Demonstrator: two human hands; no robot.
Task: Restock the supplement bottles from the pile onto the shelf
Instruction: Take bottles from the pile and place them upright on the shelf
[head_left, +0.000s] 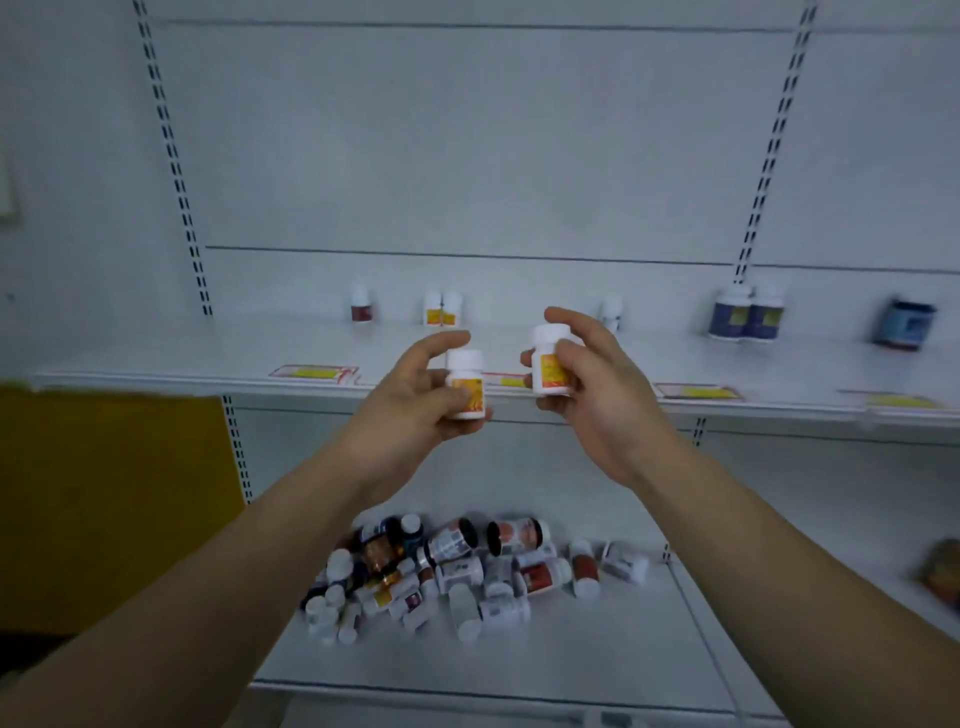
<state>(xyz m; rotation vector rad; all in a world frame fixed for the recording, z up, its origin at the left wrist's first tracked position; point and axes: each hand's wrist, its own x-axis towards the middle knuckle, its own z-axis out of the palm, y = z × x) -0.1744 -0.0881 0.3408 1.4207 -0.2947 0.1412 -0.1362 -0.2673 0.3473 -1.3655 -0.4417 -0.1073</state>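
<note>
Left hand (410, 395): fingers and thumb curled round a small white bottle with a yellow-orange label (466, 383), held upright in front of the upper shelf's front edge.

Right hand (587, 374): fingers wrapped round a second white bottle with a yellow-orange label (550, 366), tilted slightly, a little higher than the first and just beside it; the two bottles are apart.

Upper shelf (597, 358), white, behind both hands. At its back, left to right: one white bottle with a dark red label (360, 304); a touching pair of white bottles with yellow labels (441, 308); one small white bottle (611, 312), blurred; two dark blue bottles (746, 314) side by side; one dark blue jar (906, 323), tilted and blurred. Price tags (313, 372) along the front edge.

Lower shelf (571, 654): pile of supplement bottles (457, 571), mixed white and dark, most lying on their sides, below and between the forearms.

Yellow panel (114, 499) left of the shelving.
</note>
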